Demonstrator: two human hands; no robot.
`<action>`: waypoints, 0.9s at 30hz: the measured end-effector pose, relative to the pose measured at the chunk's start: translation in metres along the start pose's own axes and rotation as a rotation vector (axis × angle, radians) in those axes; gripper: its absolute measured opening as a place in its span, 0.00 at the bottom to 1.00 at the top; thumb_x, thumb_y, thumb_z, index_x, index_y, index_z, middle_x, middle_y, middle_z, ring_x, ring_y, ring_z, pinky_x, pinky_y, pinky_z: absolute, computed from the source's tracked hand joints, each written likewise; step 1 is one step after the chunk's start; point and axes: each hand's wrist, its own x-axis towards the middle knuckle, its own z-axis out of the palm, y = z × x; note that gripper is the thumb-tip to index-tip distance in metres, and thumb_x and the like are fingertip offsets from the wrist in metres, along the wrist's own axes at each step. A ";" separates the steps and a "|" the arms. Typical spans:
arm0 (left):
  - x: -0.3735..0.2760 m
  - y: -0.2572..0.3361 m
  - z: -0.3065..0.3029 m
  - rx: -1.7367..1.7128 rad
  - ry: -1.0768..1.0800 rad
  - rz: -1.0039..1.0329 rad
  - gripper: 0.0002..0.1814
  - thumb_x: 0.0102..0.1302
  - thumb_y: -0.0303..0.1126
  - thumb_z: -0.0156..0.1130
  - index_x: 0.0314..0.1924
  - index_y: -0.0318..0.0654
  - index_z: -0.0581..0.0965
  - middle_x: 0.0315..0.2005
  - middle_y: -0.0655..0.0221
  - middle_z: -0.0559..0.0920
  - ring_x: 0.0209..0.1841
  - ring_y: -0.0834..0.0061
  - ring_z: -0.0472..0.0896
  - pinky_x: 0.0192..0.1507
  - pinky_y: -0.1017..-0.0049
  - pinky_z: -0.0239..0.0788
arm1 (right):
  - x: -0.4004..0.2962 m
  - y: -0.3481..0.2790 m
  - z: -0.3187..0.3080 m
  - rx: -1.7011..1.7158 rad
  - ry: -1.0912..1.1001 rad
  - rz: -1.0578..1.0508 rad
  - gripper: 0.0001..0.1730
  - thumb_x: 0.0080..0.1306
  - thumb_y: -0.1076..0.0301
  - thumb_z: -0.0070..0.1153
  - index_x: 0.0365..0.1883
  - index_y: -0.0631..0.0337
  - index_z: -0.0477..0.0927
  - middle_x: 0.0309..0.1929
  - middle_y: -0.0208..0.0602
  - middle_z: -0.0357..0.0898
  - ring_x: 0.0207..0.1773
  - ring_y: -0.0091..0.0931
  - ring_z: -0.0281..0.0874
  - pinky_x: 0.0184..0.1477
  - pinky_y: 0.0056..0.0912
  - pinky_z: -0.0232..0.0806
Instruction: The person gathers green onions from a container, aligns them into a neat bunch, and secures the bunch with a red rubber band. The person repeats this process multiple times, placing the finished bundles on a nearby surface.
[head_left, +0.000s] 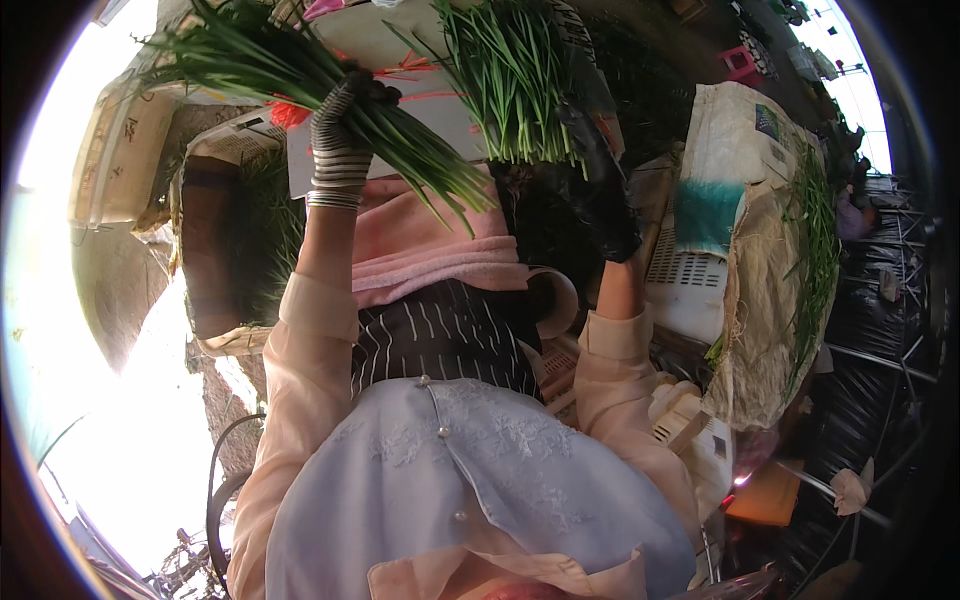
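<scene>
My left hand (343, 124), in a striped glove with dark fingers, grips a bunch of long green leaves (255, 64), likely garlic chives. The pale cut ends slant down to the right over my lap. My right hand (596, 176), in a black glove, is at the right side of a second, thicker bunch (506, 82); its fingers are partly hidden against the stems. That bunch lies on a white board (420, 124), stem ends towards me. Red ties (409, 71) lie on the board between the bunches. A pink towel (442, 240) covers my lap.
At the left stands a lined container (214, 247) with loose greens inside. A woven sack (757, 315) with more green leaves (814, 255) lies over a white plastic crate (686, 289) at the right. A pale foam box (120, 154) sits at the far left.
</scene>
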 end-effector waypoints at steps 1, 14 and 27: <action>0.010 -0.020 0.016 0.018 -0.060 -0.041 0.13 0.56 0.24 0.58 0.43 0.35 0.72 0.27 0.66 0.76 0.32 0.70 0.75 0.40 0.63 0.68 | 0.012 -0.012 -0.001 0.080 -0.045 0.017 0.42 0.55 0.69 0.59 0.65 0.62 0.52 0.59 0.48 0.64 0.59 0.42 0.63 0.58 0.36 0.59; 0.132 -0.102 0.005 0.788 -0.223 0.008 0.23 0.63 0.32 0.55 0.57 0.37 0.65 0.50 0.60 0.74 0.50 0.70 0.75 0.50 0.70 0.67 | 0.105 0.111 0.055 -0.240 0.109 0.170 0.42 0.55 0.63 0.57 0.65 0.64 0.51 0.55 0.53 0.67 0.57 0.45 0.66 0.56 0.42 0.61; 0.051 -0.217 -0.082 1.636 -0.080 -0.600 0.18 0.56 0.43 0.59 0.43 0.41 0.78 0.34 0.58 0.81 0.36 0.65 0.80 0.40 0.70 0.71 | 0.094 0.242 0.106 -0.614 -0.084 0.593 0.52 0.57 0.33 0.42 0.66 0.66 0.48 0.67 0.54 0.49 0.68 0.44 0.49 0.67 0.45 0.44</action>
